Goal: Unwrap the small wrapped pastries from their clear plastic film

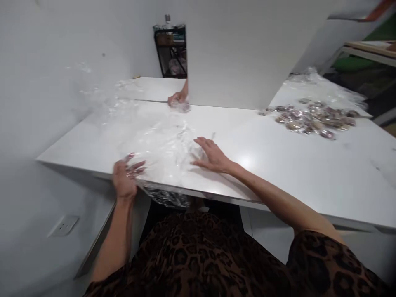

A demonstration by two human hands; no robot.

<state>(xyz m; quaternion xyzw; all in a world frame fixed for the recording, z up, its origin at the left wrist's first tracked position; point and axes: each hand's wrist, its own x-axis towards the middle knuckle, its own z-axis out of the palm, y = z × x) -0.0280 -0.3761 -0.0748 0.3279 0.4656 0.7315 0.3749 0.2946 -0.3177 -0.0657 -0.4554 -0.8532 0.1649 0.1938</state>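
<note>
A crumpled sheet or bag of clear plastic film point(163, 144) spreads over the left part of the white table and hangs over its front edge. My left hand point(124, 179) is at that front edge, its fingers apart beneath or behind the film; how the thumb lies is not clear. At the film's right side, my right hand point(213, 156) rests low over the table with its thumb and fingers spread. It touches or nearly touches the plastic, and nothing is gripped in it.
A white upright panel point(235, 53) stands at the table's back. Beside it another person's hand point(177, 98) touches a small clear-wrapped packet point(181, 107). Several wrapped pieces point(315, 117) lie piled at the right. A black shelf point(170, 49) stands behind, and a wall socket point(64, 225) is low left.
</note>
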